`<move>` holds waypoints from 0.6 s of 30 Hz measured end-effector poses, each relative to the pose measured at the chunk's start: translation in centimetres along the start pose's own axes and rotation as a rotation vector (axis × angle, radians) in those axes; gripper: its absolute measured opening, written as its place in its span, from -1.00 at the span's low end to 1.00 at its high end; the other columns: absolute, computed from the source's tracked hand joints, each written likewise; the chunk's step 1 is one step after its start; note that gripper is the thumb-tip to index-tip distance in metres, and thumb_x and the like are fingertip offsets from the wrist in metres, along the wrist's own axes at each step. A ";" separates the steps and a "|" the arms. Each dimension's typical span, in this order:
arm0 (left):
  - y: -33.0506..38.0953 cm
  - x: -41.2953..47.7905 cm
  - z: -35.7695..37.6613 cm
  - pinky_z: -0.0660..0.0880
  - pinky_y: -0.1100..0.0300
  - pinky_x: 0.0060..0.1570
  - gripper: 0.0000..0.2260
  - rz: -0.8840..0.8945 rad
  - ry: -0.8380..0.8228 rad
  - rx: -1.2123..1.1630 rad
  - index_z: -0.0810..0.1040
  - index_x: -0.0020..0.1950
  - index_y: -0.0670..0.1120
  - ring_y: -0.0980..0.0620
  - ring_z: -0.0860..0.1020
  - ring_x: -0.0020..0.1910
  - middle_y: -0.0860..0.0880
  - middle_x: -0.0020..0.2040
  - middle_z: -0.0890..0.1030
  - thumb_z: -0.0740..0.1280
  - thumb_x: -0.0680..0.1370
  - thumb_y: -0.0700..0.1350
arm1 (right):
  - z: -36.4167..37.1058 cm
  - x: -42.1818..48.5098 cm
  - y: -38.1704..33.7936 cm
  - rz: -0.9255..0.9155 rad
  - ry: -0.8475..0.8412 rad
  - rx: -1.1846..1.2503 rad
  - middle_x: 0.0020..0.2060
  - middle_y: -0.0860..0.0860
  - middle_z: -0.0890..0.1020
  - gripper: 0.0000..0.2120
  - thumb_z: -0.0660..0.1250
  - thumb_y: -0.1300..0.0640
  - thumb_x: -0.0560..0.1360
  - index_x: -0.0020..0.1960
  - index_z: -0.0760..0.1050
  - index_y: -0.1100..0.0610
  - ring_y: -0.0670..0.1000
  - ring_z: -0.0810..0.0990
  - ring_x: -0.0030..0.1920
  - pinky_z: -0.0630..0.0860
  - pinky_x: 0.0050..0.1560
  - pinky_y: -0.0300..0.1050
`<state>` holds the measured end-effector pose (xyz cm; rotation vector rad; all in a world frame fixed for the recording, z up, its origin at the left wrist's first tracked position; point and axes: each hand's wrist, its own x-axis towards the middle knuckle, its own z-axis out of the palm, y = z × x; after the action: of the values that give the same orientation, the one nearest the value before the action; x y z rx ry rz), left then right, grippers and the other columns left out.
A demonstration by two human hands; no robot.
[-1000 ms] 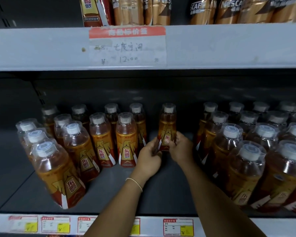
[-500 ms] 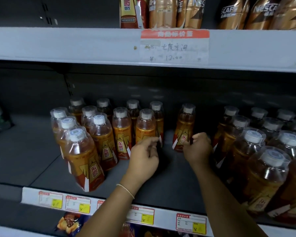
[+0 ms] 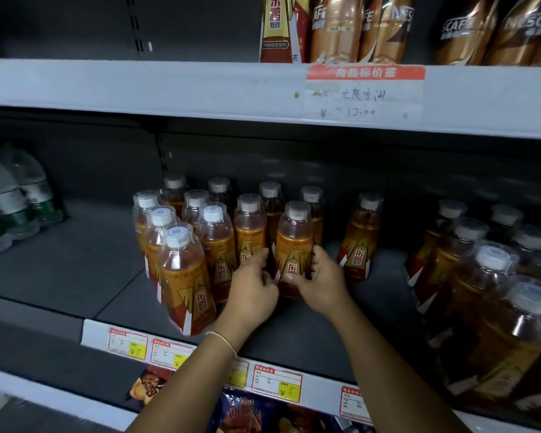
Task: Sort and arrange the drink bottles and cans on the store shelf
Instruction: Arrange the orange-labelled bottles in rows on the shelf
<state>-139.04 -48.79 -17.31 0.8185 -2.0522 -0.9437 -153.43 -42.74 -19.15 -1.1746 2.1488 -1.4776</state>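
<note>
A: You have both hands on one bottle. Your left hand (image 3: 253, 292) and right hand (image 3: 322, 285) curl their fingers round the held bottle (image 3: 294, 242), low on its label, one hand on each side.

B: It is upright at the right front of your cluster on the shelf (image 3: 75, 260). Your hands hide its base.

A: Count that cluster: eleven amber bottles (image 3: 211, 245), the held one included.

B: One lone bottle (image 3: 361, 239) stands apart on your right. Beyond it, a second group (image 3: 481, 292) shows at least six caps and runs out of view.

A: On the rail below, you see four price tags (image 3: 277, 382) plainly.
</note>
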 end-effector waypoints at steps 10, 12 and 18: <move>1.9 0.0 5.0 0.37 0.53 0.09 -0.59 0.187 -0.284 0.042 0.57 0.27 -0.06 0.13 0.57 0.14 0.03 0.16 0.64 0.42 0.44 -0.29 | -6.4 -4.0 2.3 0.055 0.042 0.024 0.18 -0.06 0.59 -0.43 0.52 0.19 0.42 0.35 0.39 -0.01 -0.05 0.57 0.20 0.51 0.29 0.02; 2.7 0.1 6.1 0.43 0.47 0.10 -0.62 0.227 -0.294 0.031 0.59 0.24 -0.07 0.14 0.58 0.12 0.03 0.14 0.65 0.45 0.44 -0.28 | -7.3 -4.5 2.8 0.060 0.078 0.039 0.11 -0.13 0.61 -0.48 0.50 0.20 0.44 0.30 0.40 -0.08 -0.11 0.58 0.17 0.52 0.23 -0.12; 3.7 0.8 8.4 0.53 0.24 0.02 -0.76 0.237 -0.268 0.034 0.61 0.12 -0.16 0.08 0.60 -0.01 -0.04 0.01 0.66 0.46 0.46 -0.22 | -8.3 -4.6 3.0 0.097 0.184 0.072 0.11 -0.14 0.62 -0.55 0.43 0.17 0.50 0.35 0.40 0.02 -0.25 0.57 0.12 0.51 0.13 -0.29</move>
<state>-147.18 -44.42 -17.99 0.4699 -2.3386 -0.9265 -157.14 -33.50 -19.09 -0.9297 2.2138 -1.6619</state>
